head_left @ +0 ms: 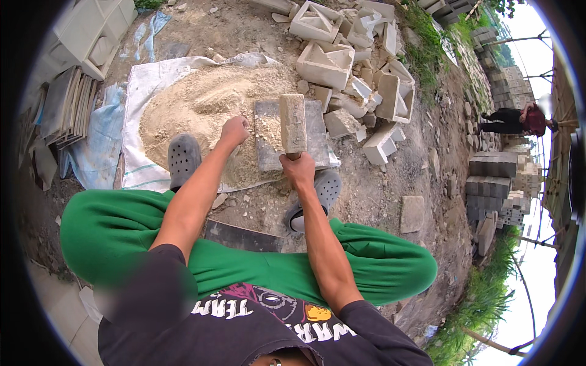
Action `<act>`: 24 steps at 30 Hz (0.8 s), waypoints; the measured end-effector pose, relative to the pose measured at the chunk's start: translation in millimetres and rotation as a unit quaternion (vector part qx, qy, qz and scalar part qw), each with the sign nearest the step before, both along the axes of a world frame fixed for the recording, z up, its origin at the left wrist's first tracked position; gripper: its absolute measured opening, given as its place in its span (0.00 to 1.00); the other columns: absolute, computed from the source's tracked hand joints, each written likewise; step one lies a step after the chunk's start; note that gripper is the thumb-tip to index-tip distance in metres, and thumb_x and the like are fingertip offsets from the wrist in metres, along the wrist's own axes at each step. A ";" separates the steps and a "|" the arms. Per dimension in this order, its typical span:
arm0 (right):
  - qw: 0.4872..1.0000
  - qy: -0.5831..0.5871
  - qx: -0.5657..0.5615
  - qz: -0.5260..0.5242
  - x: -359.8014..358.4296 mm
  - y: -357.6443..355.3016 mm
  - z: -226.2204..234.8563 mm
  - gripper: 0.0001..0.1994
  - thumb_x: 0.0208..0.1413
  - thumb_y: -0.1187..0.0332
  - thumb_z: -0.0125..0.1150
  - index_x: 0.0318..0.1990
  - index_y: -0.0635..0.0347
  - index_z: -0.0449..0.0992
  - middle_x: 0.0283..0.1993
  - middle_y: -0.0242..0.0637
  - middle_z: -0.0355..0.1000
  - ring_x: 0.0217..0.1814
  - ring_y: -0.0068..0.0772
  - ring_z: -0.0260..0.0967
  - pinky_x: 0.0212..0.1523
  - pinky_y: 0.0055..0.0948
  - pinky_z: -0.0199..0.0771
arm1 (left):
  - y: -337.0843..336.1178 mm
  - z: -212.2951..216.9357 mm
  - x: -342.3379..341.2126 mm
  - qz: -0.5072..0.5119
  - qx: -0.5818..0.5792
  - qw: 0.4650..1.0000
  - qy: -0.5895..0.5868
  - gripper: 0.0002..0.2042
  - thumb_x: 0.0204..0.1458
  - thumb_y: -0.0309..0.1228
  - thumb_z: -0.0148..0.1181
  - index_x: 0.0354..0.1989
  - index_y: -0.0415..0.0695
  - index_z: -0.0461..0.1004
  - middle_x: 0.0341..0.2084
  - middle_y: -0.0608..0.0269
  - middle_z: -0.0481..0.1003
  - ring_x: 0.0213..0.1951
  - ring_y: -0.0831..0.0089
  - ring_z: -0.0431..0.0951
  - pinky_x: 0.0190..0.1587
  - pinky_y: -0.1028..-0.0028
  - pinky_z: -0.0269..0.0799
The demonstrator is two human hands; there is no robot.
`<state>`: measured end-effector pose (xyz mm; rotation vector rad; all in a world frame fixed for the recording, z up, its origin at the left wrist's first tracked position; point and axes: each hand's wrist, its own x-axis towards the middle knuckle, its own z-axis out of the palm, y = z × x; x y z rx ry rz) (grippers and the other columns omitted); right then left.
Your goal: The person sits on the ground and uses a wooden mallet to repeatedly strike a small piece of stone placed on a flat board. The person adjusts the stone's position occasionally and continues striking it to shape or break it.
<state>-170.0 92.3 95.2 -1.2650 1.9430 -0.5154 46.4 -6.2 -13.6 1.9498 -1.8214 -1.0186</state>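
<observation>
From here I see my right hand (298,169) wrapped around the handle of a dusty, block-headed mallet (293,122), its head above the flat dark-grey slab (317,137); my left hand (234,130) is curled left of the slab, contents hidden. I judge this as crushing pale crumbs (267,129) on the slab; the next blow calls for clear fingers. A grey perforated clog (328,188) crowds the slab's near-right corner, a pale powder heap (189,110) spreads leftward, and broken off-white box-shaped pieces (326,64) lie beyond it, rightward.

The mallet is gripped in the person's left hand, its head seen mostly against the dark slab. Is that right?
Wrong side: the head view shows the mallet gripped in the right hand. Its head is indeed seen mostly against the dark slab.
</observation>
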 end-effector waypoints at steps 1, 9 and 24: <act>1.000 -0.006 -0.008 0.004 -1.2 -1.1 0.7 0.20 0.42 0.57 0.66 0.37 0.66 0.81 0.36 0.57 0.79 0.43 0.56 0.78 0.45 0.45 0.76 | 2.7 3.0 -4.8 -0.004 0.009 1.000 -0.002 0.13 0.40 0.24 0.62 0.37 0.45 0.81 0.34 0.51 0.81 0.40 0.53 0.81 0.44 0.61 0.76; 0.987 0.078 0.132 0.043 -12.4 -5.5 -42.4 0.22 0.41 0.58 0.64 0.38 0.69 0.81 0.39 0.60 0.78 0.46 0.61 0.76 0.46 0.44 0.77 | 18.0 -4.0 -20.6 -0.022 -0.034 0.997 -0.068 0.07 0.45 0.22 0.57 0.31 0.43 0.80 0.33 0.47 0.80 0.40 0.47 0.80 0.44 0.56 0.75; 0.974 -0.161 0.126 -0.099 -49.3 -3.1 -15.3 0.19 0.41 0.63 0.68 0.31 0.76 0.78 0.24 0.44 0.76 0.22 0.37 0.77 0.23 0.33 0.77 | -1.2 17.7 -17.8 -0.022 0.017 0.999 0.032 0.08 0.43 0.26 0.61 0.32 0.46 0.84 0.30 0.51 0.82 0.34 0.59 0.83 0.40 0.65 0.77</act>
